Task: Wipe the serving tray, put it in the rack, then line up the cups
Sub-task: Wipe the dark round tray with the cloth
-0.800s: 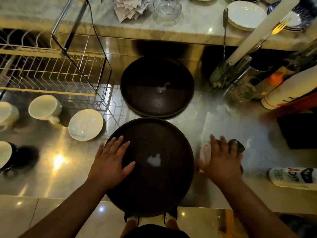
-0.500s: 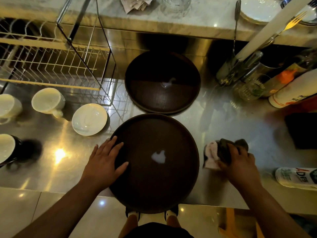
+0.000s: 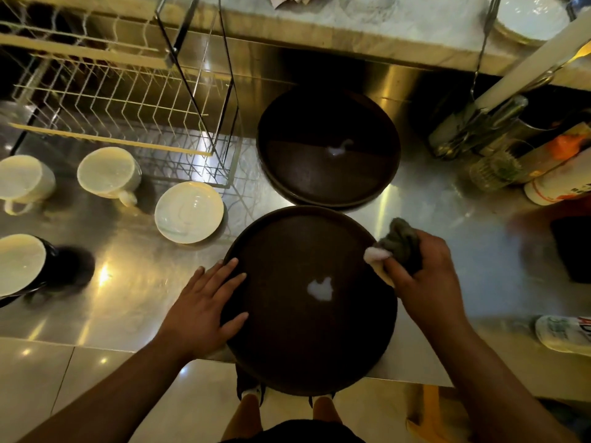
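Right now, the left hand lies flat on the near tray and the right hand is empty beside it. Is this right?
Not quite. In the head view the right hand is not empty: it grips a crumpled cloth by the near tray. The left hand does lie flat on it.

No legible text (bottle [image 3: 563, 334] label blurred).

You stand at a brushed steel surface [image 3: 134, 282] that shines under warm yellow light, with a bright glare spot [image 3: 104, 276] on its left part. Behind it a steel back panel [image 3: 319, 68] rises to a pale marble ledge [image 3: 415, 24] running across the top of your view. Below the surface's near edge you see glossy cream floor tiles [image 3: 38, 378] with thin dark joints, catching small bright reflections.
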Tool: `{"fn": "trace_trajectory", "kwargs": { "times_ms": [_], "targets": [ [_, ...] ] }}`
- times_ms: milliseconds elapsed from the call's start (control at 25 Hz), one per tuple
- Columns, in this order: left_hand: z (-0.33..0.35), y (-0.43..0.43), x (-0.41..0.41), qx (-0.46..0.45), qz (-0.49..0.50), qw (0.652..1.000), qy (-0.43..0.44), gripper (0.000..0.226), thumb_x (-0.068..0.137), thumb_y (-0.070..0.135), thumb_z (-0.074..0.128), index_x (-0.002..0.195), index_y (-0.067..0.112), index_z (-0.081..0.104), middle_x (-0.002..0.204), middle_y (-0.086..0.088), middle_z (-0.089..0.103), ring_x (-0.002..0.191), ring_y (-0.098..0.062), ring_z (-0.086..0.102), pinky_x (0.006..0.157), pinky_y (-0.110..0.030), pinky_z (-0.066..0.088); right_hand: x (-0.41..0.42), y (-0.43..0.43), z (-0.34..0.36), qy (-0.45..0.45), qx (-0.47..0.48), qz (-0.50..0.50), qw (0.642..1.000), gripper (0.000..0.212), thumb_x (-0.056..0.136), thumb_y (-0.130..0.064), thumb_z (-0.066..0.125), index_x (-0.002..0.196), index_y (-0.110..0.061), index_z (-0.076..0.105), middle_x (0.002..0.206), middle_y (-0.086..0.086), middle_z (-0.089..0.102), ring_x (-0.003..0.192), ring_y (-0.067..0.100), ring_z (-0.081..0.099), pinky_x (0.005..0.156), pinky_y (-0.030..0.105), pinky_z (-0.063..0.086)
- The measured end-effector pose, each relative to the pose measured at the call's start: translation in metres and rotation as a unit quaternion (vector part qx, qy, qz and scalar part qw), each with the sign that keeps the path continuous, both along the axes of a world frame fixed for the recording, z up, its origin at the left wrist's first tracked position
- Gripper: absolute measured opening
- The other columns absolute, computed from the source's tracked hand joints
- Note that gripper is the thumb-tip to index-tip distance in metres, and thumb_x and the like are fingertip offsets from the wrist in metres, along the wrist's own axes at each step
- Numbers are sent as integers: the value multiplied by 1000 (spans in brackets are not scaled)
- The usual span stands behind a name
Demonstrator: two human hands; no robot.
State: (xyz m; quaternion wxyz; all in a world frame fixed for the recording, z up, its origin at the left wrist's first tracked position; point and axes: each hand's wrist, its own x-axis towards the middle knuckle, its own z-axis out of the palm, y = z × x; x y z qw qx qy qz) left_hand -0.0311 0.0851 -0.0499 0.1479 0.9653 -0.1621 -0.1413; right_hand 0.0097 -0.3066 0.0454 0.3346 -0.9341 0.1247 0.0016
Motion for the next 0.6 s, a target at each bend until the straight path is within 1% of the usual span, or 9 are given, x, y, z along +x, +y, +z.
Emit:
{"fn": "trace_trajectory", "kwargs": {
  "times_ms": [40,80,200,240,320,400,480,520,600],
  "targets": [
    [-2,1,0,-3,-2,1000,-8,72,92,65,46,153,29,40,169,2,23,156,-20,18,127,-48,12,7,12,-1,0,-18,4,1000,68,80,-81,57,128,-33,55,114,-10,51,101,6,51,77,22,43],
    [-4,1,0,-6,-2,1000,-15,70,93,63,46,153,28,41,168,1,25,156,-20,18,127,-48,11,14,23,-3,10,-34,6,999,66,81,-78,58,129,-33,53,113,-11,49,100,8,51,78,24,44],
    [-10,2,0,-3,-6,1000,-29,66,94,57,45,152,27,42,166,-1,31,155,-22,21,127,-47,10,35,46,-13,111,-95,49,988,54,92,-65,52,134,-32,56,109,0,50,96,22,57,82,38,51],
    [-10,2,0,-2,-9,1000,-30,65,94,56,45,152,27,42,165,-1,32,155,-22,22,127,-47,10,40,50,-15,138,-115,70,981,48,96,-59,51,134,-30,59,107,3,51,93,25,59,82,40,52],
    [-12,3,0,-4,-11,999,-30,65,94,56,44,152,28,42,165,0,32,155,-22,22,127,-47,10,46,55,-15,139,-129,92,978,33,103,-43,50,122,-25,70,99,4,53,86,27,61,76,35,47],
    [-14,5,0,-6,-11,999,-30,64,94,56,43,152,28,41,165,1,30,156,-20,19,128,-45,8,48,58,-10,97,-144,93,980,31,104,-37,48,108,-22,75,89,2,54,77,22,58,70,32,41],
    [-15,6,0,-8,-11,999,-32,64,94,55,44,152,28,41,166,2,29,156,-18,16,128,-44,6,47,61,-5,51,-164,87,981,31,101,-42,51,105,-23,75,88,0,55,75,18,54,67,31,41],
    [-16,6,0,-10,-11,999,-33,64,94,54,44,152,28,42,166,1,30,156,-18,15,128,-44,6,43,62,-4,49,-168,96,980,31,97,-48,54,106,-25,72,89,-2,55,76,17,54,66,31,42],
    [-16,6,0,-14,-14,999,-37,64,94,53,45,152,27,43,166,0,31,156,-18,17,128,-44,7,29,67,-10,93,-194,136,967,41,87,-62,58,114,-31,63,95,-5,54,85,17,56,66,31,45]
  ]
}}
